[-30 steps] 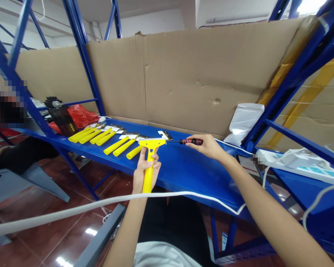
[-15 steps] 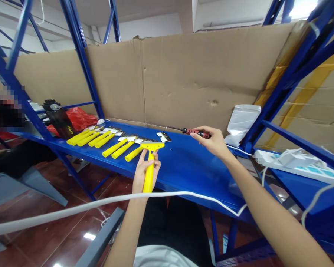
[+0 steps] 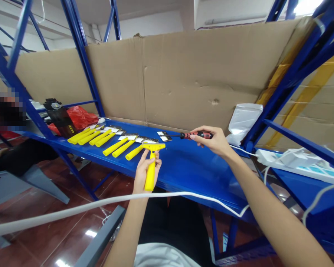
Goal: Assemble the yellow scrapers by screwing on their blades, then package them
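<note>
A yellow scraper (image 3: 150, 174) stands nearly upright in my left hand (image 3: 143, 171), whose fingers wrap its handle just below the wide head. My right hand (image 3: 213, 140) grips a red and black screwdriver (image 3: 196, 135) by its handle. The thin shaft points left, its tip at the small black-and-white packets (image 3: 164, 136) on the blue shelf (image 3: 189, 167); I cannot tell whether it touches them. Left of my left hand, several more yellow scrapers (image 3: 111, 147) lie in a slanting row, handles toward me and heads away.
A white cable (image 3: 180, 193) crosses low in front of my forearms. White power strips (image 3: 303, 167) and a white plastic bag (image 3: 243, 120) are at the right. A black box (image 3: 59, 120) and red bag (image 3: 82, 118) stand at the left, near a seated person (image 3: 19, 155). Cardboard (image 3: 189, 78) walls the back.
My right hand has lowered the screwdriver slightly, and its shaft now points at the packets from the right. The scraper in my left hand has shifted a little and is still held.
</note>
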`<state>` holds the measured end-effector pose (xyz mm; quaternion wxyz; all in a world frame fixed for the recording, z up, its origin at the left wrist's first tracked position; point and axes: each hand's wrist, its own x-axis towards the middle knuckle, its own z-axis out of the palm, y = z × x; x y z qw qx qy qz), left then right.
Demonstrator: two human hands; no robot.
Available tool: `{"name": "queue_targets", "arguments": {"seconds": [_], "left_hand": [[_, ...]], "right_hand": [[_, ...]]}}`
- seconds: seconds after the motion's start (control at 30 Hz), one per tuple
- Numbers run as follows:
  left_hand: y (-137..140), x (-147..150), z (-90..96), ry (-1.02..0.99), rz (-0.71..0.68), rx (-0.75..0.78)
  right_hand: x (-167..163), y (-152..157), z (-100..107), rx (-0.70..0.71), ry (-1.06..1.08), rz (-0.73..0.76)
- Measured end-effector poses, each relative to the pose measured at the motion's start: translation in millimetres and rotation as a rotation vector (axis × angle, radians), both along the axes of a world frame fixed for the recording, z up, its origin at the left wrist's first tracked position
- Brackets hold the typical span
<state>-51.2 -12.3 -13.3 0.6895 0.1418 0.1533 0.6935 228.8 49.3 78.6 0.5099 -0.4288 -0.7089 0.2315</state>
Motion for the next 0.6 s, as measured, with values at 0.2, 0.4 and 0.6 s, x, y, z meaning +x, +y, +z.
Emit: {"name": "queue_targets", "arguments": {"seconds": [0.2,0.4,0.6], "left_hand": [[-0.1,-0.1,-0.6,0.012,0.007,0.032],[0.6,0.0,-0.3,0.017,0.015,0.043],[-0.7,0.9,1.6,0.010,0.022,0.018]], "right_hand": [[-7.5,-3.2,-2.8,-0.038,-0.073,0.049],[-8.9,-4.8,-4.8,-0.082,-0.095,0.050],[-7.6,-4.6,-3.2,-0.063,-0.123,0.059]]}}
